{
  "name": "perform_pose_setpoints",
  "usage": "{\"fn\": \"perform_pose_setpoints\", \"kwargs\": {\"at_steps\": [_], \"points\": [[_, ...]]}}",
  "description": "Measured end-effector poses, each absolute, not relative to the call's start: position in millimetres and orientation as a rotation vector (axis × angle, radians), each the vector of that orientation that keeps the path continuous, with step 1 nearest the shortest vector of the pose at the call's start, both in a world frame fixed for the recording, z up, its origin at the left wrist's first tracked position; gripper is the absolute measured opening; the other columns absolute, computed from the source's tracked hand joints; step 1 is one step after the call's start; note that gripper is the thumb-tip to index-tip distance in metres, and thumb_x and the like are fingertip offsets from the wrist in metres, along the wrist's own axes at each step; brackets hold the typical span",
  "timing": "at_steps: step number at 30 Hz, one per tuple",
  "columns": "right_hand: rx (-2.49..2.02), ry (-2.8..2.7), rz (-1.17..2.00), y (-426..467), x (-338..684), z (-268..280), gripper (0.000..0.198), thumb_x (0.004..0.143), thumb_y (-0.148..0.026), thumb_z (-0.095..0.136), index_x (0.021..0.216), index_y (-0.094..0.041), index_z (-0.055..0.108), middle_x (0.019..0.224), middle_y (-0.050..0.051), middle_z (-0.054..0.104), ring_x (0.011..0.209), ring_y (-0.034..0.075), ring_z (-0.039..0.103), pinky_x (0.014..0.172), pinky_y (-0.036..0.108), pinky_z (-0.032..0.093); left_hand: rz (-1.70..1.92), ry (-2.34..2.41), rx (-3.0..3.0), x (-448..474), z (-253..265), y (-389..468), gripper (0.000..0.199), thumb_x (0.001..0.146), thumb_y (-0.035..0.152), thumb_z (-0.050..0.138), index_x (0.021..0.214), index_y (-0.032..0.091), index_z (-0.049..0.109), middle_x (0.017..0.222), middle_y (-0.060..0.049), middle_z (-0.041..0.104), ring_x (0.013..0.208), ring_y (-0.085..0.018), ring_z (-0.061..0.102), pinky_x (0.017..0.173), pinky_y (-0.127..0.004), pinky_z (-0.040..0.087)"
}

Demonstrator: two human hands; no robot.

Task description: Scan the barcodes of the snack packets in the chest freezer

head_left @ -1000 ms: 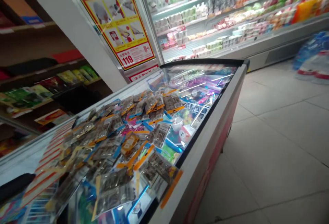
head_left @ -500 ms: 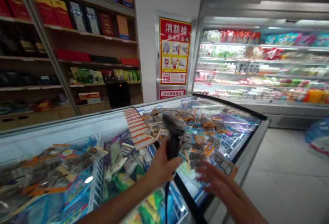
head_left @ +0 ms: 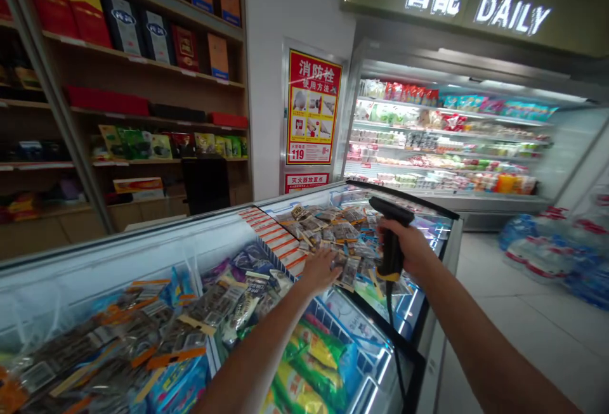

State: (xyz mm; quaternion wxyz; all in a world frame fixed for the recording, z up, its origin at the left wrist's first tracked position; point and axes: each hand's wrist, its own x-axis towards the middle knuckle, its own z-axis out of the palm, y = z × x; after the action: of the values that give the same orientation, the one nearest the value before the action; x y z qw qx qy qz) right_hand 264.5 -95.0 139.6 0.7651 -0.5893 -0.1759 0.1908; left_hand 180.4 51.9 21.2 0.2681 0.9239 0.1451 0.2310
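Observation:
My right hand [head_left: 409, 246] grips the handle of a black barcode scanner [head_left: 392, 209] with a dark cord hanging below it. The scanner is held above the chest freezer, at its right part. My left hand [head_left: 322, 272] is open, fingers stretched out over the packets at the edge of the price-label strip [head_left: 269, 233]; whether it touches a packet I cannot tell. Beyond both hands lies a pile of clear packets with orange bands [head_left: 345, 231].
The chest freezer's grey frame [head_left: 447, 262] runs along the right. Green and yellow bags [head_left: 309, 363] and more orange-banded packets [head_left: 118, 331] fill its nearer sections. A lit refrigerated shelf [head_left: 447, 141], stocked wooden shelves [head_left: 157, 71] and bottled-water packs [head_left: 547, 249] stand around.
The barcode scanner has passed from my left hand to my right. My left hand now reaches over the packets. The view has tilted upward and turned right.

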Motion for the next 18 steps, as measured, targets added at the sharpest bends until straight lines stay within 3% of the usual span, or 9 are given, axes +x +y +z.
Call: {"fn": "perform_pose_setpoints", "kwargs": {"at_steps": [4,7,11,15,18], "points": [[-1.283,-0.412,0.368,-60.9,271.6,166.1,0.011,0.059,-0.019,0.063,0.059,-0.016,0.053,0.047,-0.004,0.053,0.038,0.008,0.046,0.035,0.02,0.039,0.649,0.484,2.575,180.7,-5.5,39.4,0.038,0.075,0.036,0.045,0.111,0.027,0.05,0.123,-0.005,0.048,0.119,-0.024,0.031,0.101,-0.046,0.007],[-1.322,-0.419,0.434,-43.4,268.5,163.4,0.012,0.058,-0.019,0.063,0.054,-0.015,0.052,0.043,-0.003,0.052,0.036,0.008,0.045,0.033,0.021,0.037,0.658,0.508,2.493,170.1,-5.1,38.0,0.034,0.072,0.024,0.048,0.105,0.027,0.054,0.114,-0.004,0.055,0.112,-0.023,0.04,0.097,-0.042,0.018],[-1.37,-0.403,0.601,-45.3,247.6,124.1,0.015,0.056,-0.019,0.063,0.05,-0.014,0.051,0.037,-0.002,0.048,0.032,0.009,0.043,0.031,0.022,0.036,0.685,0.725,2.215,158.4,4.7,59.1,0.037,0.056,0.008,0.053,0.091,0.019,0.058,0.093,-0.007,0.062,0.091,-0.023,0.053,0.078,-0.032,0.036],[-1.316,-0.376,0.714,-55.6,225.6,82.4,0.016,0.056,-0.024,0.064,0.054,-0.014,0.052,0.043,-0.001,0.052,0.037,0.01,0.047,0.033,0.021,0.037,0.72,0.871,1.788,151.2,12.5,90.1,0.02,0.049,0.009,0.058,0.067,0.017,0.057,0.058,-0.001,0.057,0.061,-0.018,0.055,0.057,-0.026,0.036],[-1.213,-0.368,0.742,-59.9,207.8,69.0,0.019,0.059,-0.031,0.063,0.062,-0.015,0.054,0.051,-0.002,0.056,0.043,0.01,0.05,0.038,0.021,0.041,0.834,0.844,1.367,143.9,19.1,111.8,0.012,0.053,0.022,0.062,0.058,0.017,0.052,0.048,0.003,0.05,0.048,-0.013,0.049,0.048,-0.023,0.033]]}}
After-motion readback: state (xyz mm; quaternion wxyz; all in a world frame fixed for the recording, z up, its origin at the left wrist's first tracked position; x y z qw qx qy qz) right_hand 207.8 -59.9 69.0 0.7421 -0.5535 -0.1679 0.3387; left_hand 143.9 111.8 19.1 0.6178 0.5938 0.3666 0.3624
